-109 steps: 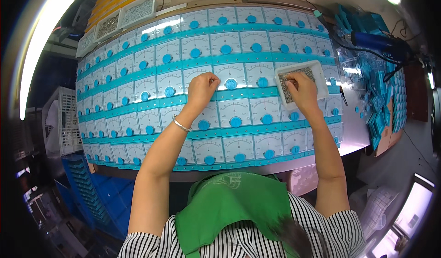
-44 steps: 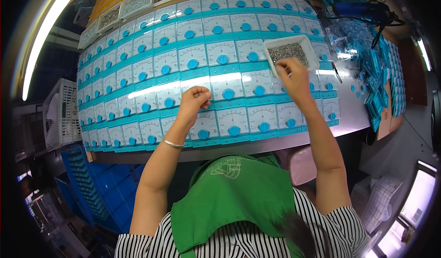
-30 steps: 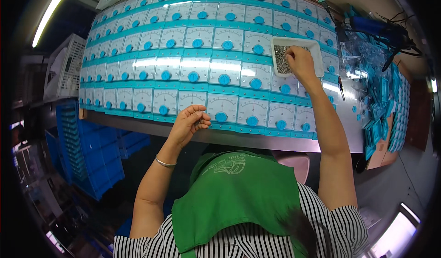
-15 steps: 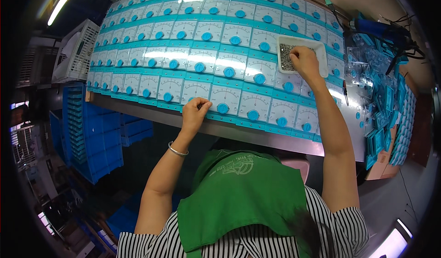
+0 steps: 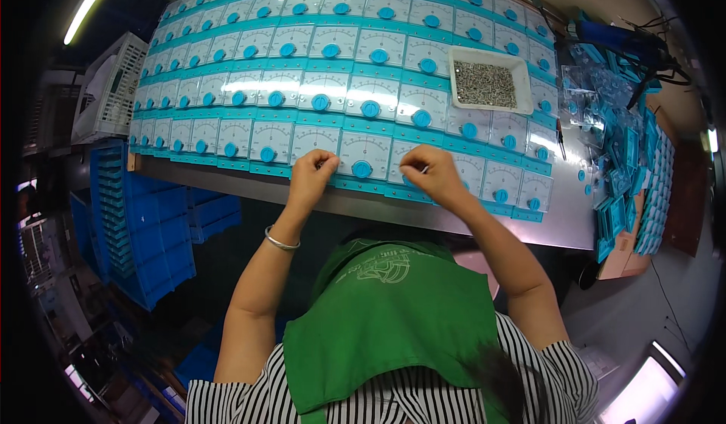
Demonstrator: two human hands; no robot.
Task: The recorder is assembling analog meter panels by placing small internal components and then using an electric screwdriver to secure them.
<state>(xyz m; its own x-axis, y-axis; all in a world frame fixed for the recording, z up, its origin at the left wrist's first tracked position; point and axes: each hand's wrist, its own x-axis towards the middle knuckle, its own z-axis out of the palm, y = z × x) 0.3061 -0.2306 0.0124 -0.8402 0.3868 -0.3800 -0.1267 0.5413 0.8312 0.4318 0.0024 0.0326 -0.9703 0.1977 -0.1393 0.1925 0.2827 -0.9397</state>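
Rows of meter panels with white dial faces, blue knobs and teal frames cover the metal table; one front-row meter (image 5: 364,149) lies between my hands. My left hand (image 5: 311,176) is at the front row, over the lower part of a meter, its fingertips pinched together. What that pinch holds, if anything, is hidden. My right hand (image 5: 433,173) hangs over the front row to the right, thumb and fingers closed together around something too small to make out. A white tray (image 5: 525,84) of small metal screws (image 5: 484,84) rests on the meters beyond my right hand.
Clear plastic covers and teal frames (image 5: 616,159) lie piled at the table's right end, near a dark blue tool (image 5: 605,37) with cables. A white basket (image 5: 113,84) stands past the left end. Blue crates (image 5: 155,227) stand below it, left of me.
My right hand has left the screw tray and come back left and nearer, to the front row. My left hand stays pinched in nearly the same place.
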